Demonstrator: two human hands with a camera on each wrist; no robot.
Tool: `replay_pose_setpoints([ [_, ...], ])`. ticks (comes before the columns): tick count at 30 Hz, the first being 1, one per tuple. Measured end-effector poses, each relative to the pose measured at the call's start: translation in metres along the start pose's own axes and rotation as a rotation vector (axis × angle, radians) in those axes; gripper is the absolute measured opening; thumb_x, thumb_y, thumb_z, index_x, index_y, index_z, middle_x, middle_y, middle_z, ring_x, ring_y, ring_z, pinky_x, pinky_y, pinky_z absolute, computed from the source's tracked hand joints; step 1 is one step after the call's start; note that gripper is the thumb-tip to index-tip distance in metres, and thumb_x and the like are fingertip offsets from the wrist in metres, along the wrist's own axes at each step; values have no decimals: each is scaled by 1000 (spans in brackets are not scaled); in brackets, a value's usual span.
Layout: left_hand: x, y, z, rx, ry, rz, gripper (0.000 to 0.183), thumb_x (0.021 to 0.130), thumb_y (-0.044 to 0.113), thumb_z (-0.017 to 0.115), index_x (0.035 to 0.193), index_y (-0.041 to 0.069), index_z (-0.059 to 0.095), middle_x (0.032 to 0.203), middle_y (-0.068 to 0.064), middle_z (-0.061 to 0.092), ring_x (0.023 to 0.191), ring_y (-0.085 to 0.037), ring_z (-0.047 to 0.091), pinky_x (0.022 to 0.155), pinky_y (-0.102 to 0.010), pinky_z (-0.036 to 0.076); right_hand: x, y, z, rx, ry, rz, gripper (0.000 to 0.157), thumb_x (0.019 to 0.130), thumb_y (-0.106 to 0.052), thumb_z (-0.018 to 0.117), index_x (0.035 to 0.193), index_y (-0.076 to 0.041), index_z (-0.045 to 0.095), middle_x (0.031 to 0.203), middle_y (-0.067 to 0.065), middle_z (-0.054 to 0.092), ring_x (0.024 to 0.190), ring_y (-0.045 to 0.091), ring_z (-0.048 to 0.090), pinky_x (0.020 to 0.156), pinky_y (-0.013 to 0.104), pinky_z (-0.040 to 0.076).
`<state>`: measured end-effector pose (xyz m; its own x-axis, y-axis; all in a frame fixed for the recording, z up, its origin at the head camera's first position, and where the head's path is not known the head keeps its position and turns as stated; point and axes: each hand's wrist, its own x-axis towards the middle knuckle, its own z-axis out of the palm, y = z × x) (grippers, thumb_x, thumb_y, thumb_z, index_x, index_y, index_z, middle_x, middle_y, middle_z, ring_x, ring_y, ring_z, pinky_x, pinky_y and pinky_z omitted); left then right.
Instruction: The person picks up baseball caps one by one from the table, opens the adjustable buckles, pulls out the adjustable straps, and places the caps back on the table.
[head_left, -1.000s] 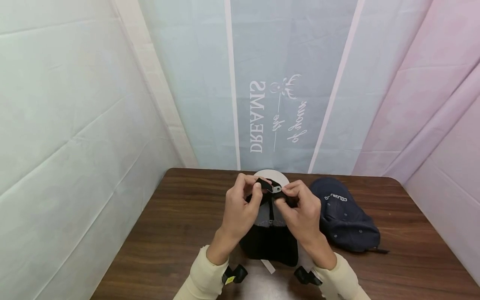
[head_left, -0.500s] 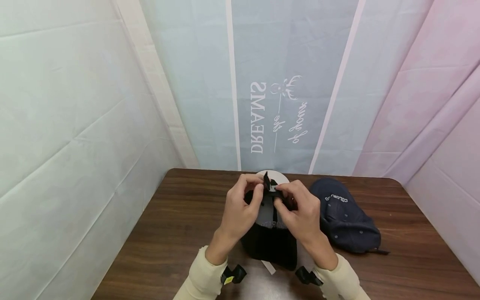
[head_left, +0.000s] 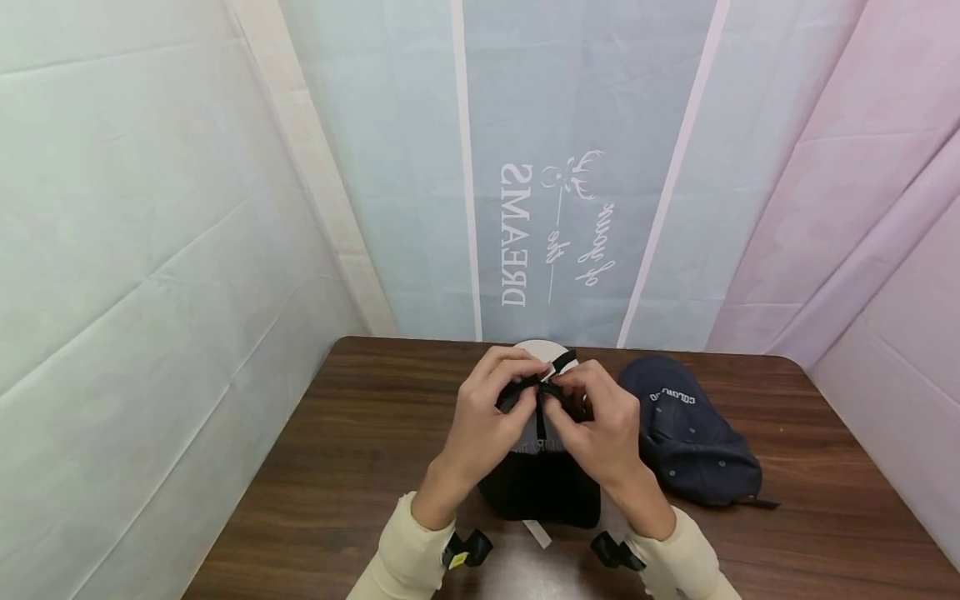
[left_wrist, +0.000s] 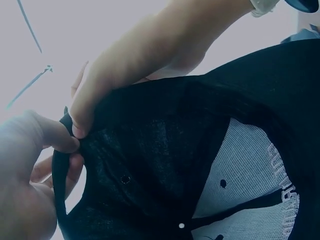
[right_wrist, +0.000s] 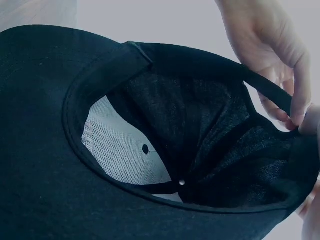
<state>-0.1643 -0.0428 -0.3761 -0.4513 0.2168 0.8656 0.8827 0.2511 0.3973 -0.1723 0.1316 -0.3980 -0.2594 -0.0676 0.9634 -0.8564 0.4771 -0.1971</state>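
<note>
A black baseball cap (head_left: pixel 543 492) with pale mesh front panels is held with its inside facing up and its brim toward the person. My left hand (head_left: pixel 486 408) pinches the cap's back strap (left_wrist: pixel 60 175) between thumb and fingers. My right hand (head_left: pixel 600 417) pinches the same strap from the other side, its fingertips close to the left ones. Between the fingertips shows a small metal buckle (head_left: pixel 549 373), partly covered. A loose black strap end (head_left: pixel 566 360) sticks out toward the upper right in the head view.
A navy cap (head_left: pixel 690 433) with COLORADO lettering lies right of the hands on the brown wooden table (head_left: pixel 337 467). Behind the hands shows a pale rounded thing (head_left: pixel 536 347). A white strip (head_left: pixel 537 533) lies near the brim. Cloth backdrops (head_left: pixel 570 83) surround the table.
The strap end, earlier at the left fingers and then upright, now points to the upper right. The left fingers have moved right, onto the buckle. The navy cap has not moved.
</note>
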Motion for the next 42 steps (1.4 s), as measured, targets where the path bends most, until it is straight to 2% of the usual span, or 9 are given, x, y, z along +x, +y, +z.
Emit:
replay_pose_setpoints([
  [4,-1,-1,1,-10,29,-17,20,91,-13,73,101,3,68,114,-12,67,107,-24,69,89,-29,62,0,-1,1,-2,14,-13,8,88,-8,70,89,-1,70,84,9,68,49,7,45,45,18,38],
  [7,-1,-1,1,-5,33,-19,19,90,-13,74,98,3,67,111,-11,67,106,-24,69,89,-29,62,0,-1,2,-1,19,-20,8,89,-8,69,87,0,69,83,9,68,49,6,45,46,18,37],
  [15,0,-1,0,26,36,-1,19,90,-11,74,96,4,66,108,-10,67,105,-24,69,94,-33,61,0,-2,3,-14,23,-24,6,87,-7,69,84,-1,67,82,8,66,51,6,44,47,17,37],
  [28,-1,-3,-2,29,45,11,20,88,-12,75,93,5,65,106,-10,67,103,-24,69,94,-34,61,0,-2,4,-44,53,-39,12,90,-7,67,80,-1,64,80,9,65,50,7,44,46,19,37],
  [42,-2,-6,-11,40,58,-14,20,89,-13,71,95,5,64,108,-11,68,105,-26,69,94,-37,61,0,4,-1,-43,72,0,16,91,-7,66,77,0,61,82,13,66,46,6,40,41,22,35],
])
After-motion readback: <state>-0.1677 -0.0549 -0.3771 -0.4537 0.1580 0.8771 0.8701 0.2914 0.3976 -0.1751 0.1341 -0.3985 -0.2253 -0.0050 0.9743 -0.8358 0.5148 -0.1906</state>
